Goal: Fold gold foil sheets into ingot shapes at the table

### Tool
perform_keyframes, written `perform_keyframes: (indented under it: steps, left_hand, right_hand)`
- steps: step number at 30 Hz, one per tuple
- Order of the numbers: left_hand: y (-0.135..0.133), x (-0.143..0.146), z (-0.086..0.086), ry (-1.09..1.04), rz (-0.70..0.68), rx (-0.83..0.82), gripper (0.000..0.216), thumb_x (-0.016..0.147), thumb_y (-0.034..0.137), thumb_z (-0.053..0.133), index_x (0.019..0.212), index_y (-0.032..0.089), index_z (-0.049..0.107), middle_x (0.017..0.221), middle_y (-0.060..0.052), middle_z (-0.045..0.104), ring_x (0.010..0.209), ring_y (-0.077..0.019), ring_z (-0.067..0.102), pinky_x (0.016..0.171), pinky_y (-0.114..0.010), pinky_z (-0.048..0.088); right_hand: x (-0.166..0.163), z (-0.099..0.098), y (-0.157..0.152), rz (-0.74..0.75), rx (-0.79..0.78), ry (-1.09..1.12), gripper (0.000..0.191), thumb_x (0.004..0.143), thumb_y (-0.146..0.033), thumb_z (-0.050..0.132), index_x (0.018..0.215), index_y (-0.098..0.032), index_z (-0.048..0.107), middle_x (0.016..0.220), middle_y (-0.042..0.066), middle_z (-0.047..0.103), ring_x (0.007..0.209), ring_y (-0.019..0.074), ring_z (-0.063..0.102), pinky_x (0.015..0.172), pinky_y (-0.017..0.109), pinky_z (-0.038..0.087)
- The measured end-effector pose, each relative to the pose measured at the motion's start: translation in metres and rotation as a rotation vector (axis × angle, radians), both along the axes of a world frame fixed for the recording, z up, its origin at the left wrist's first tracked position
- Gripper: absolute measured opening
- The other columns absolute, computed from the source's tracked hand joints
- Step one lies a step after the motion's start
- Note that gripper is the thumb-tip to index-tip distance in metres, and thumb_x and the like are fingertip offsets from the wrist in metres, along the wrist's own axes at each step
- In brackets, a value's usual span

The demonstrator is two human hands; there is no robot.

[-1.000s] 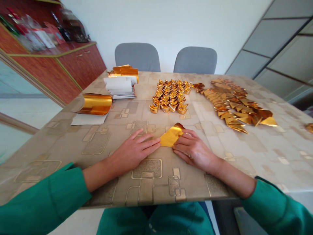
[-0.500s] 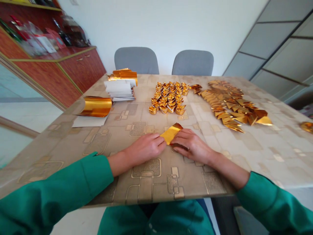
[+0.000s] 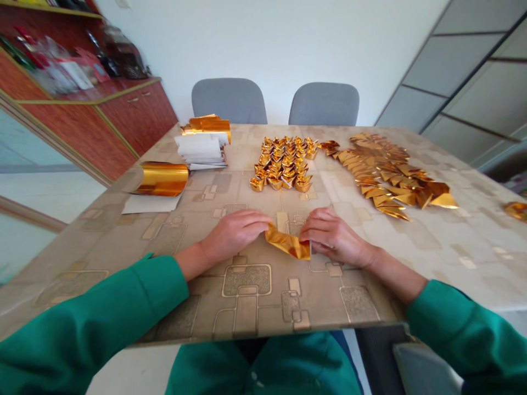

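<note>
Between my hands is a folded strip of gold foil paper (image 3: 287,242), slanting down to the right just above or on the tablecloth. My left hand (image 3: 241,233) pinches its upper left end. At its right end, my right hand (image 3: 331,237) grips the paper with closed fingers; a thin white edge shows there. Beyond the hands stand several folded gold paper ingots (image 3: 284,164) in tight rows. To their right lies a wide spread of flat folded gold paper pieces (image 3: 387,175).
A curled gold sheet (image 3: 164,179) on white paper lies at the left, with a stack of gold and white sheets (image 3: 201,149) behind it. Two grey chairs (image 3: 228,101) stand at the table's far side. Another gold piece (image 3: 516,210) sits at the right edge.
The gold paper has turned from slanting up rightward to slanting down rightward. My left hand has moved up and left, and my right hand slightly right; both still hold the paper.
</note>
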State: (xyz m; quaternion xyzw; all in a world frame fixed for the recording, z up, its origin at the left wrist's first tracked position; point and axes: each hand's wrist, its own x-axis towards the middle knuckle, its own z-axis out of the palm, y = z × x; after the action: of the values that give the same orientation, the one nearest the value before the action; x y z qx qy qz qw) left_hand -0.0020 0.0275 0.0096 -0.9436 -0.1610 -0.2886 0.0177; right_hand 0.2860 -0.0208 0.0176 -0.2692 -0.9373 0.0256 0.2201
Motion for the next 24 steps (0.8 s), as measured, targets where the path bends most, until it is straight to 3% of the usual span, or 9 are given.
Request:
perform_keyframes:
  steps: [4, 9, 15, 20, 24]
  left_hand:
    - [0.008, 0.001, -0.002, 0.087, -0.053, 0.055, 0.026, 0.099, 0.016, 0.045, 0.095, 0.015, 0.070, 0.112, -0.009, 0.073, 0.106, -0.0188, 0.065, 0.094, -0.037, 0.054]
    - [0.017, 0.007, -0.005, 0.167, -0.079, 0.026, 0.027, 0.099, 0.017, 0.045, 0.096, 0.016, 0.072, 0.111, -0.009, 0.073, 0.103, -0.0200, 0.063, 0.091, -0.038, 0.052]
    - [0.010, 0.010, -0.005, 0.107, 0.020, -0.124, 0.020, 0.095, 0.021, 0.053, 0.098, 0.016, 0.072, 0.106, -0.008, 0.075, 0.099, -0.0200, 0.064, 0.092, -0.038, 0.051]
    - [-0.006, 0.005, 0.002, 0.069, 0.092, -0.150, 0.023, 0.097, 0.025, 0.052, 0.106, 0.014, 0.070, 0.115, -0.009, 0.071, 0.104, -0.0209, 0.062, 0.094, -0.039, 0.050]
    - [-0.029, -0.005, 0.010, -0.024, 0.157, -0.165, 0.022, 0.098, 0.018, 0.048, 0.104, 0.014, 0.068, 0.105, -0.008, 0.073, 0.098, -0.0190, 0.062, 0.089, -0.036, 0.050]
  right_hand:
    - [-0.012, 0.000, -0.015, 0.108, 0.013, 0.002, 0.016, 0.097, -0.018, 0.051, 0.100, -0.020, 0.067, 0.098, 0.005, 0.072, 0.096, 0.0184, 0.057, 0.089, 0.036, 0.043]
    - [-0.029, -0.001, -0.022, 0.194, -0.148, 0.008, 0.018, 0.098, -0.021, 0.050, 0.102, -0.019, 0.068, 0.107, 0.007, 0.072, 0.103, 0.0186, 0.057, 0.093, 0.036, 0.043]
    - [-0.031, -0.008, -0.014, 0.171, -0.305, 0.101, 0.012, 0.094, -0.024, 0.060, 0.098, -0.021, 0.071, 0.102, 0.005, 0.071, 0.099, 0.0174, 0.059, 0.092, 0.036, 0.042]
    - [-0.034, -0.008, -0.016, 0.146, -0.327, 0.149, 0.011, 0.093, -0.024, 0.062, 0.098, -0.021, 0.072, 0.099, 0.004, 0.071, 0.096, 0.0164, 0.062, 0.091, 0.036, 0.042]
    - [-0.038, -0.009, -0.018, 0.060, -0.291, 0.197, 0.013, 0.095, -0.026, 0.060, 0.099, -0.021, 0.071, 0.099, 0.004, 0.072, 0.097, 0.0173, 0.062, 0.091, 0.037, 0.042]
